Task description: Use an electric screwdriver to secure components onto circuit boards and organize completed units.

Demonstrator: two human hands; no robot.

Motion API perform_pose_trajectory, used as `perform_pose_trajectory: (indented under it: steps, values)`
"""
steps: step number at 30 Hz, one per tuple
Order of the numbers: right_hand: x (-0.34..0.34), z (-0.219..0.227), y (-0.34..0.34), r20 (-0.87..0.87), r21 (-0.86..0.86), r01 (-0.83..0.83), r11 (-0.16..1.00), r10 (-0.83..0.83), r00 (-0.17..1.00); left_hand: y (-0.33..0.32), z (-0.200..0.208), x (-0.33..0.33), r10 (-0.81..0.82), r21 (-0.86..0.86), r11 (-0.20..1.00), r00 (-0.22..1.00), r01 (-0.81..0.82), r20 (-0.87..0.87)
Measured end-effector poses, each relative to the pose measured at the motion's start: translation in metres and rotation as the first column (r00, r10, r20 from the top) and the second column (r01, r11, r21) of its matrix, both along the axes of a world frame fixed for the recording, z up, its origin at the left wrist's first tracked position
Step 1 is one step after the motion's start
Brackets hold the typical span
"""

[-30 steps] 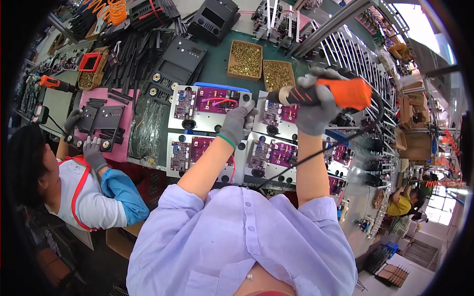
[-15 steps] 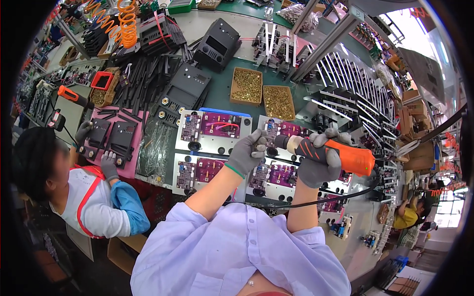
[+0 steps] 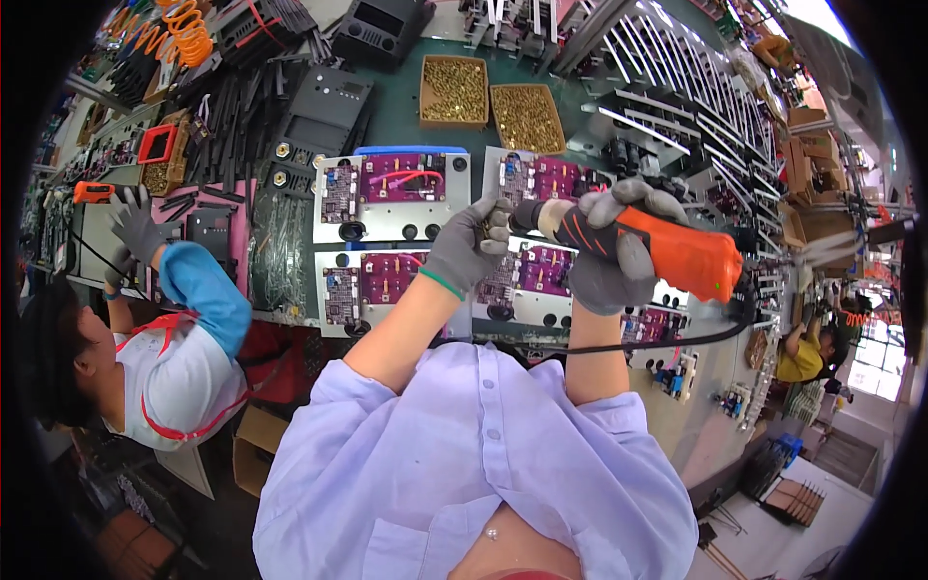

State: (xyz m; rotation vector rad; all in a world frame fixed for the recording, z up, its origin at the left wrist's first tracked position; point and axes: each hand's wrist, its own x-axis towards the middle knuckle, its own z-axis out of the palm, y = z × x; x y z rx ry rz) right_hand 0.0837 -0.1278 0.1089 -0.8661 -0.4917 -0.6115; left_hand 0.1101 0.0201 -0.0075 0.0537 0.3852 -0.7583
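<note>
My right hand (image 3: 611, 275), in a grey glove, is wrapped round an orange and black electric screwdriver (image 3: 681, 253), held nearly level with its nose pointing left. The gloved left hand (image 3: 469, 247) is closed, fingertips curled together just left of the nose; what they hold, if anything, is too small to make out. Under and around both hands lie metal plates carrying purple circuit boards. One board (image 3: 404, 178) at the far left has a red wire; another board (image 3: 360, 282) lies nearer, left of my left forearm. The hands partly hide the boards (image 3: 546, 269) between them.
Two cardboard boxes of small brass-coloured fasteners (image 3: 454, 94) stand beyond the plates. Metal strips (image 3: 667, 121) fill the far right. A black cable (image 3: 667, 344) runs from the screwdriver across my right forearm. At left a co-worker (image 3: 174, 377) works beside black panels (image 3: 215, 232).
My view has tilted, so the bench appears higher and further left. Both my hands keep nearly the same pose by the screwdriver's nose. The co-worker's hand has lifted off the black panel.
</note>
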Motion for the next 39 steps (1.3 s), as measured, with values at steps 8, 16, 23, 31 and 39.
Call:
perform_pose_trajectory:
  steps: [8, 16, 23, 31, 39]
  values:
    - [0.005, -0.011, 0.021, -0.307, -0.135, 0.158, 0.978, -0.193, 0.932, 0.043, 0.005, -0.019, 0.065, 0.344, 0.936, 0.997, -0.074, 0.038]
    - [0.019, -0.023, 0.032, -0.36, -0.245, 0.055, 0.968, -0.144, 0.922, 0.051, -0.005, -0.023, 0.085, 0.355, 0.928, 0.992, -0.114, 0.096]
    - [0.015, -0.023, 0.026, -0.378, -0.27, 0.017, 0.963, -0.122, 0.918, 0.041, 0.004, -0.025, 0.121, 0.466, 0.872, 0.989, -0.147, 0.086]
    - [0.025, -0.013, 0.03, -0.401, -0.215, 0.061, 0.975, -0.145, 0.905, 0.046, -0.008, -0.025, 0.105, 0.303, 0.942, 0.986, -0.14, 0.129]
    - [0.025, -0.016, 0.027, -0.376, -0.298, 0.075, 0.952, -0.189, 0.907, 0.04, -0.001, -0.027, 0.145, 0.352, 0.922, 0.987, -0.16, 0.069]
